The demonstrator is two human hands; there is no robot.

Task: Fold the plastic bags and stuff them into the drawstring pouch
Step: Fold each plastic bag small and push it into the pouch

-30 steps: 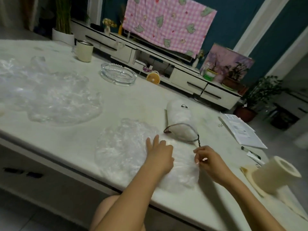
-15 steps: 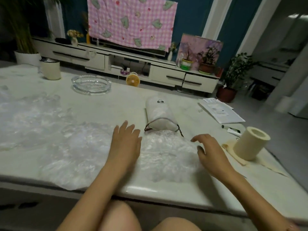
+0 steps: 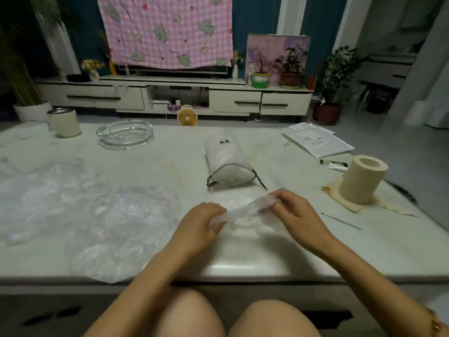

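A clear plastic bag (image 3: pixel 245 210), gathered into a narrow strip, stretches between my two hands just above the table near its front edge. My left hand (image 3: pixel 201 224) grips its near end and my right hand (image 3: pixel 294 210) pinches its far end. The white drawstring pouch (image 3: pixel 227 161) lies on its side just beyond my hands, with its dark-corded mouth facing me and looking stuffed. More crumpled clear bags (image 3: pixel 116 227) are spread flat over the left part of the white table (image 3: pixel 255 266).
A glass ashtray (image 3: pixel 124 133) and a cream cup (image 3: pixel 64 122) stand at the back left. A tissue roll (image 3: pixel 362 178) on beige paper, a small tube (image 3: pixel 334 164) and papers (image 3: pixel 318 141) are at the right. A thin needle-like stick (image 3: pixel 341 220) lies right of my right hand.
Both hands lay flat on a spread bag before; now they have gathered it into a strip and lifted it between them. The view has swung to face the table squarely.
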